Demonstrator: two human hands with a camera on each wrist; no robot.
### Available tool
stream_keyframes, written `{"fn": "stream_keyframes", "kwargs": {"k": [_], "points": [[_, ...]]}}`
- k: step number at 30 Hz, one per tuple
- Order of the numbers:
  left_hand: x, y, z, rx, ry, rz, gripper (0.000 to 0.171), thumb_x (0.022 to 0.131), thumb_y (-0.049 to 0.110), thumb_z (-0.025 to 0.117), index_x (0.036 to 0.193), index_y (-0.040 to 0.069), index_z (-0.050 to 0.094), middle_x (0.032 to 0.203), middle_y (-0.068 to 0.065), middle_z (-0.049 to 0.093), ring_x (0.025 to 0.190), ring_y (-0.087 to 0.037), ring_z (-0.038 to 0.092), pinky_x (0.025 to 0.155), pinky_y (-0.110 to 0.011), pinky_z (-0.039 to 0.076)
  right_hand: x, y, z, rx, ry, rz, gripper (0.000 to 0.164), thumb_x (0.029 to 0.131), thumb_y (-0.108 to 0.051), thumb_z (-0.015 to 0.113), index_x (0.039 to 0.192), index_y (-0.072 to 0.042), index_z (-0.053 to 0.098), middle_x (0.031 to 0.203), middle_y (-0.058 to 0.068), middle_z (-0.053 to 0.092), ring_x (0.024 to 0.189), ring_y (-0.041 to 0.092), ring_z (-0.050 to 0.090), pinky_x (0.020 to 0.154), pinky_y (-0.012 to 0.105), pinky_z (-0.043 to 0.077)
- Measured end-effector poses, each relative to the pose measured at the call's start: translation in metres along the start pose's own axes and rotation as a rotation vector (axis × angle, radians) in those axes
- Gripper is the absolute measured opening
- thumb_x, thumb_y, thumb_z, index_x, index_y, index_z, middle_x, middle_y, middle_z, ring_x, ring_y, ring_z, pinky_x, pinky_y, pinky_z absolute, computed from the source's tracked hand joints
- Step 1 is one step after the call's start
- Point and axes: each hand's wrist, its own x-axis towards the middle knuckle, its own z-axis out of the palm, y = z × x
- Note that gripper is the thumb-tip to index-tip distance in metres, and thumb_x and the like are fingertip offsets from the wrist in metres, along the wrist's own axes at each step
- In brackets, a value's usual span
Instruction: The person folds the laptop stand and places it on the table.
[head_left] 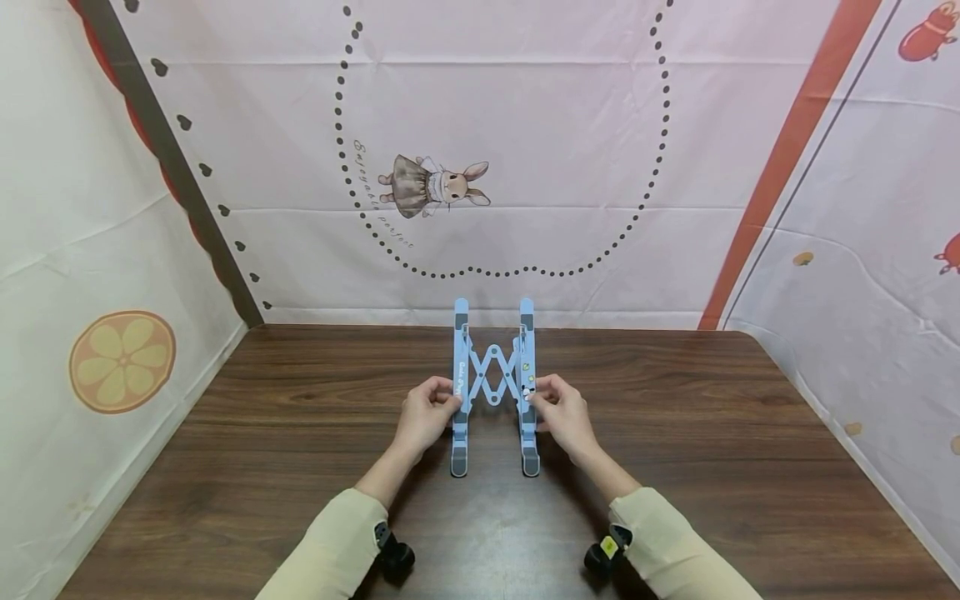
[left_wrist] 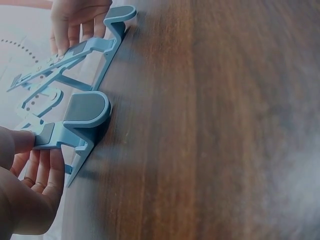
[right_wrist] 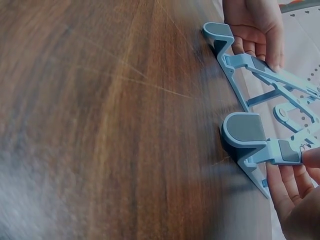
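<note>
A light blue folding laptop stand (head_left: 460,367) stands on the table, its two long arms parallel and joined by crossed links in the middle. Grey pads cover the arm ends, and small printed pictures show on the right arm. My left hand (head_left: 424,417) pinches the left arm, thumb on top and fingers beneath, as the left wrist view shows. On the other side, my right hand (head_left: 567,417) holds the right arm the same way. The front hooks (left_wrist: 87,107) of the stand curl upward near the table surface.
The brown wooden table (head_left: 300,467) extends around the stand. Behind it hangs a pale printed cloth (head_left: 570,150) with a rabbit figure and dotted line, and similar cloth lines both sides. Black wrist cameras (head_left: 395,557) sit below both sleeves.
</note>
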Motion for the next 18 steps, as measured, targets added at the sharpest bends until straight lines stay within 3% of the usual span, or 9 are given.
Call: {"fn": "stream_keyframes", "kwargs": {"k": [18], "points": [[-0.0003,0.0021,0.0034,0.008,0.003,0.003,0.013,0.083,0.007,0.064,0.095,0.006,0.063,0.079,-0.006,0.064,0.061,-0.014,0.057,0.055,-0.028,0.051,-0.0027,-0.0018,0.0024,-0.002,-0.019,-0.022,0.016,0.087,-0.005,0.06,0.103,-0.005,0.061,0.087,0.013,0.062,0.071,0.025,0.06,0.057,0.036,0.056]]}}
